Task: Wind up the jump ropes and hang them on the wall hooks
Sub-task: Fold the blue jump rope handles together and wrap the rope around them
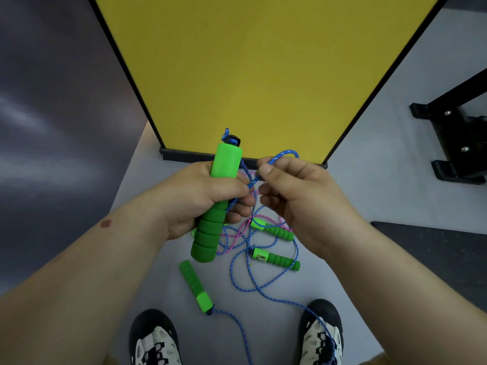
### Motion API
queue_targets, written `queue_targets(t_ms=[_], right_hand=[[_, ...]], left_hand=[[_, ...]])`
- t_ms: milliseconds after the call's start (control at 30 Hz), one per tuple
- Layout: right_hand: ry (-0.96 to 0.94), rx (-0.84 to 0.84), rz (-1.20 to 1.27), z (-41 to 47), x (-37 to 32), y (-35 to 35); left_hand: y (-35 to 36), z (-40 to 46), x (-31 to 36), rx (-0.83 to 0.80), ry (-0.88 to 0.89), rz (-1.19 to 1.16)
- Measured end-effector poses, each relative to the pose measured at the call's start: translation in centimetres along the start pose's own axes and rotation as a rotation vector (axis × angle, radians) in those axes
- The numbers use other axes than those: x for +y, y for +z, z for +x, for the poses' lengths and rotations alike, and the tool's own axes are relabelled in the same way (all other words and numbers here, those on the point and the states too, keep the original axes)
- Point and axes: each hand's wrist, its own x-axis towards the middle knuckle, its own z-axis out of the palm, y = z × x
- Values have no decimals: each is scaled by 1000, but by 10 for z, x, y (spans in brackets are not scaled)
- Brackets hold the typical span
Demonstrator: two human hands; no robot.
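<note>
Our left hand [208,198] is curled tight around a bright green ribbed foam jump-rope handle [214,204], held nearly upright with its black cap at the top. Our right hand [297,198] pinches a loop of blue speckled braided cord [283,153] between thumb and forefinger, just beside the handle. The rest of that cord drops to the pale grey floor [369,164] and tangles with a pink speckled cord [237,234] among three more green foam handles [272,230] [276,259] [195,285]. One blue strand trails across our right black-and-white shoe [322,335]; the left shoe [154,341] stands clear of it. A yellow panel with a black frame [263,69] rises directly ahead, its base edge just beyond our hands. A black metal stand foot [453,143] sits well to the right, with open floor between.
</note>
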Motion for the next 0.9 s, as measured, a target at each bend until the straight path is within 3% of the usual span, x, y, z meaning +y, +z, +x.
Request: queue_targets(t_ms=[100,433,533,767,900], right_hand=[[-9,5,-32,-1,1,2],[-80,263,157,10,-19,-17],[-57,229,163,10,-17,-17],[84,-33,56,-1,-1,1],[66,4,39,0,1,0]], left_hand=[[1,0,0,2,-3,4],[-1,0,0,3,-6,-12],[-1,-1,0,5,-6,-13],[-1,-1,0,-6,-4,-9],[0,-1,0,-13,-11,-21]])
